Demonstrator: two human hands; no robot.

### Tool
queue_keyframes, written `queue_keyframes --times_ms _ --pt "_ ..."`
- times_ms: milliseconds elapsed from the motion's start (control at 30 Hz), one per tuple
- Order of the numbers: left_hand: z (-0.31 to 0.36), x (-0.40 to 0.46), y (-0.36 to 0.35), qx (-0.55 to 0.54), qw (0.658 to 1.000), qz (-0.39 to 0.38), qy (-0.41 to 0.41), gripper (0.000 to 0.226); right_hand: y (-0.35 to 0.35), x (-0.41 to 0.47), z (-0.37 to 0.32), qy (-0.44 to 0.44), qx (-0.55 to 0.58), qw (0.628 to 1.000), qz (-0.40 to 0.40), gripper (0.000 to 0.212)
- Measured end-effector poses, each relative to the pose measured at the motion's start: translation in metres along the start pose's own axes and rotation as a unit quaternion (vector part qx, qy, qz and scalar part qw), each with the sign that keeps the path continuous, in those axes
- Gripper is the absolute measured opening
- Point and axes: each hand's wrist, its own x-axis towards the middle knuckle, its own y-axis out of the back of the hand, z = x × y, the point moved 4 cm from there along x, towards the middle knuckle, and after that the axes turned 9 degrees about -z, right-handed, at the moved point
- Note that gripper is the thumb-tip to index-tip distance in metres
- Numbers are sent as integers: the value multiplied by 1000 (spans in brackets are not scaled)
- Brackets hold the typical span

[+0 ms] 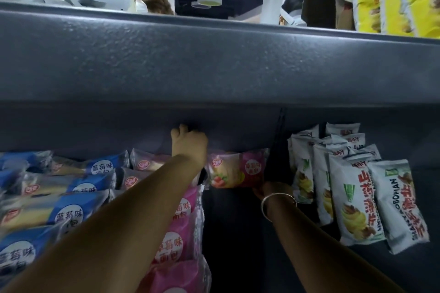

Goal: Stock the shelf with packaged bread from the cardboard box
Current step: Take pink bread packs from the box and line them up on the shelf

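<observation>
Two bare forearms reach from the near edge into the dark shelf (238, 221). Far back under the upper ledge, the left hand (189, 144) has its fingers curled, though whether they hold anything cannot be told. To its right, the right hand (266, 191), a bangle (273, 202) on its wrist, touches the near edge of a pink bread pack (235, 170) lying at the back; its grip is hidden. Blue bread packs (59, 211) fill the left, more pink packs (181, 228) lie beside them, and white banana-print packs (357, 197) lean at right.
</observation>
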Motion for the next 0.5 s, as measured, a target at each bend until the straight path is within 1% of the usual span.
queue_keyframes --times_ms 133,267,400,467,500 --pt "-1 -1 0 -19 1000 1 8 27 2 -3 -2 9 13 1000 -11 43" --pt "-3 -4 -3 -28 999 11 12 25 3 -7 -1 10 25 1000 11 43" --pt "-4 -4 -6 -30 999 16 18 26 2 -13 -1 -9 136 991 12 41" --pt "-3 -3 -6 -31 999 16 19 26 1 -14 -1 -10 212 977 9 38" --pt "-3 -3 -7 -34 999 15 22 26 1 -14 -1 -10 269 963 12 35"
